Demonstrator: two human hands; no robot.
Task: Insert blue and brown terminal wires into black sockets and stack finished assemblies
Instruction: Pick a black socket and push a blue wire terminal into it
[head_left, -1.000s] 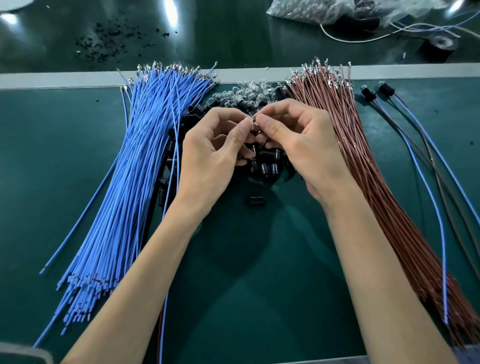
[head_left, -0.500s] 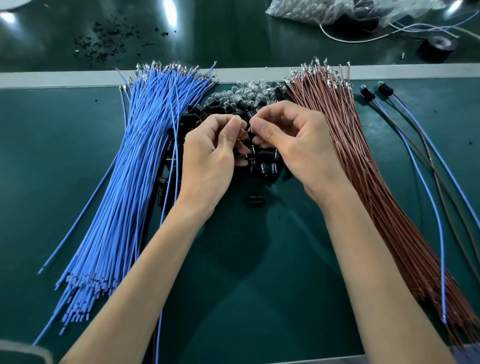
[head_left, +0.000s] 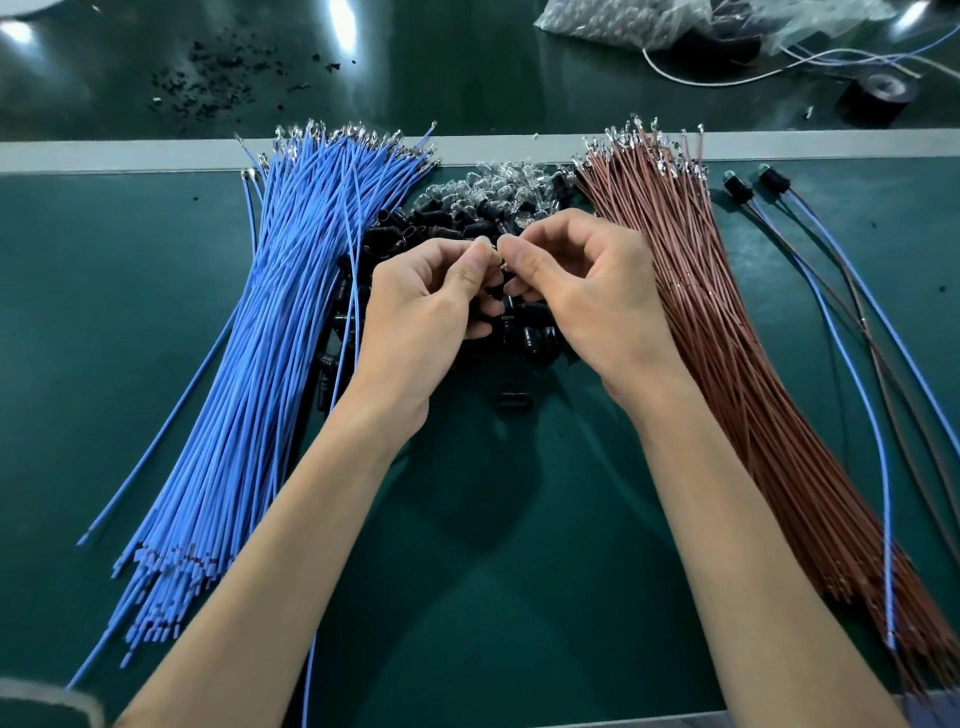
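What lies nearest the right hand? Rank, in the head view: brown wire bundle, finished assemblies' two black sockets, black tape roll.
1. Brown wire bundle, beside the right hand.
2. Two black sockets of finished assemblies, farther right.
3. Black tape roll, far right corner.

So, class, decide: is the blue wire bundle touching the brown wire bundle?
Apart. The head view shows the blue wire bundle left and the brown wire bundle right, with the pile of black sockets and bare green mat between them.

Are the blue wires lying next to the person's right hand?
No, the blue wires lie beside the left hand, while the brown wires lie beside the right hand.
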